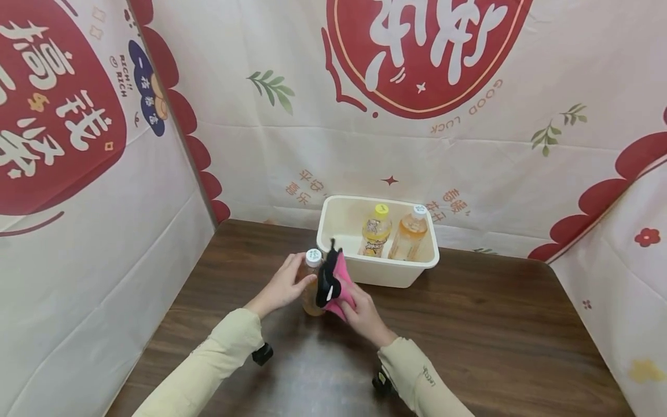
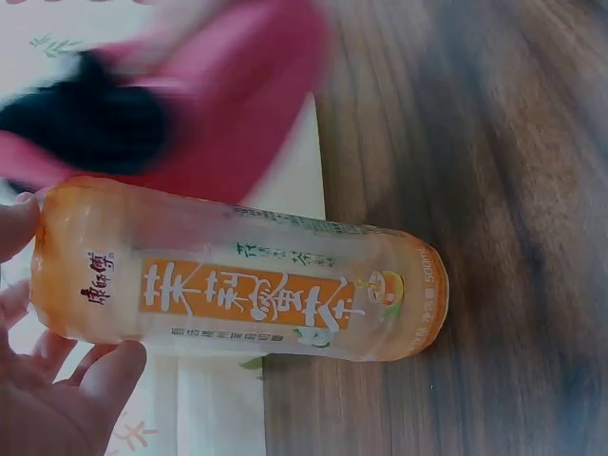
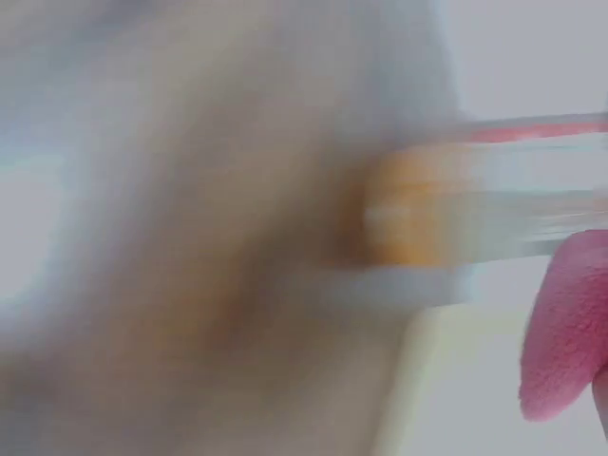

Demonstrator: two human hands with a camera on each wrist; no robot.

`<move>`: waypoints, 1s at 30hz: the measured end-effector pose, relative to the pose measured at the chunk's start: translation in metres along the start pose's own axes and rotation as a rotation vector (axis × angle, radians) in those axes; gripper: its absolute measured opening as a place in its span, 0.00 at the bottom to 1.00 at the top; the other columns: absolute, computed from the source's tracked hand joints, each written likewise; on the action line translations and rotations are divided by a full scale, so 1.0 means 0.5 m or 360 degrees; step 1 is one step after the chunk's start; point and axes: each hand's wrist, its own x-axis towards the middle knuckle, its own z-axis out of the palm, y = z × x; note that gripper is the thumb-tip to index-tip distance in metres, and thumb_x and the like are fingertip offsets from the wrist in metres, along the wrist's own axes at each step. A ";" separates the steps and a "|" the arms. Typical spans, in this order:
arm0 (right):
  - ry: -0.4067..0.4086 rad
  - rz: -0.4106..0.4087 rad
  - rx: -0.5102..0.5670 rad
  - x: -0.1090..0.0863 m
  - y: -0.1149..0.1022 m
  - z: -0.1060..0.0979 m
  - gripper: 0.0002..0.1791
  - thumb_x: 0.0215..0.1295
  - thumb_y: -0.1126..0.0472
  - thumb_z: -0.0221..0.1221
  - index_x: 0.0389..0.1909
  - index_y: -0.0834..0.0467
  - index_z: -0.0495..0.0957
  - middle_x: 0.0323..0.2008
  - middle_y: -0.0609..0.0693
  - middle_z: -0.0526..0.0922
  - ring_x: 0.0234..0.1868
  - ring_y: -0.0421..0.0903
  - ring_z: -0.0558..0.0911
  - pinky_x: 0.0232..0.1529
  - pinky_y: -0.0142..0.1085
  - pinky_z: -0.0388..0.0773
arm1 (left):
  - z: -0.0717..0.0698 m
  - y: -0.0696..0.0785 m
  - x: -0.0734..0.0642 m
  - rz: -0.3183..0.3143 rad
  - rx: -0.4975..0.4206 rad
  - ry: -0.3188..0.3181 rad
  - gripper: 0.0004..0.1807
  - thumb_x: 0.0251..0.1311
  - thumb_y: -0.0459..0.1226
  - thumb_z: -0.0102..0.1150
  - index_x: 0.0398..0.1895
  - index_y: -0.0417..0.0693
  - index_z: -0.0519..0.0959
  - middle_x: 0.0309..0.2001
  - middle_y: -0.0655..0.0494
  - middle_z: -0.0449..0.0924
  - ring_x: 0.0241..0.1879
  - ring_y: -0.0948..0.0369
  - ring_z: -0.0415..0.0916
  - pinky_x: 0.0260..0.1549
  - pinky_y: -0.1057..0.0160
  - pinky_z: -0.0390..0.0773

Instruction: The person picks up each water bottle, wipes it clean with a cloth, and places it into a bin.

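A bottle of orange-labelled jasmine honey tea (image 1: 314, 306) with a white cap stands upright on the table. My left hand (image 1: 283, 285) holds it near the top, thumb and fingers round its upper part in the left wrist view, where the label (image 2: 247, 294) faces the camera. In my right hand (image 1: 367, 318) is a soft pink and black cloth (image 1: 342, 271), gripped close against the bottle's right side. Motion blurs this cloth (image 2: 247, 104) in the left wrist view. Whether it touches the bottle I cannot tell. The right wrist view, mostly blurred, shows a fuzzy pink edge (image 3: 565, 332).
Behind the hands is a cream plastic bin (image 1: 377, 271), near the back curtain. Inside it are a yellow-capped bottle (image 1: 376, 231) and a white-capped bottle of amber drink (image 1: 409, 237). Printed cloth walls (image 1: 292, 145) enclose the brown wooden table (image 1: 495, 324).
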 end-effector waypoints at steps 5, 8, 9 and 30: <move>-0.0045 -0.0110 -0.0021 0.058 -0.039 -0.028 0.25 0.50 0.76 0.59 0.53 0.67 0.72 0.52 0.62 0.75 0.53 0.51 0.74 0.56 0.29 0.65 | 0.005 -0.002 -0.008 0.0042 -0.0029 -0.0009 0.23 0.56 0.30 0.56 0.56 0.40 0.65 0.42 0.48 0.66 0.34 0.59 0.66 0.34 0.63 0.72; -0.0088 -0.0108 -0.0059 0.062 -0.046 -0.022 0.26 0.52 0.74 0.59 0.56 0.66 0.71 0.56 0.62 0.72 0.57 0.53 0.71 0.57 0.33 0.65 | 0.008 -0.006 -0.010 0.0032 -0.0067 0.0024 0.23 0.54 0.26 0.54 0.55 0.41 0.66 0.42 0.50 0.66 0.37 0.59 0.67 0.38 0.60 0.73; -0.0090 -0.0103 -0.0073 0.060 -0.045 -0.017 0.26 0.53 0.73 0.59 0.56 0.65 0.71 0.56 0.61 0.71 0.57 0.54 0.71 0.56 0.35 0.66 | 0.008 -0.007 -0.011 0.0022 -0.0076 0.0040 0.23 0.53 0.26 0.54 0.54 0.42 0.67 0.42 0.50 0.66 0.38 0.59 0.67 0.39 0.59 0.74; -0.0514 0.0188 -0.0302 -0.093 0.088 0.033 0.21 0.57 0.65 0.59 0.53 0.61 0.74 0.52 0.59 0.76 0.51 0.54 0.76 0.48 0.45 0.73 | 0.016 -0.002 -0.017 0.0002 -0.0022 0.0058 0.25 0.59 0.40 0.57 0.57 0.41 0.64 0.47 0.48 0.66 0.39 0.58 0.67 0.39 0.59 0.71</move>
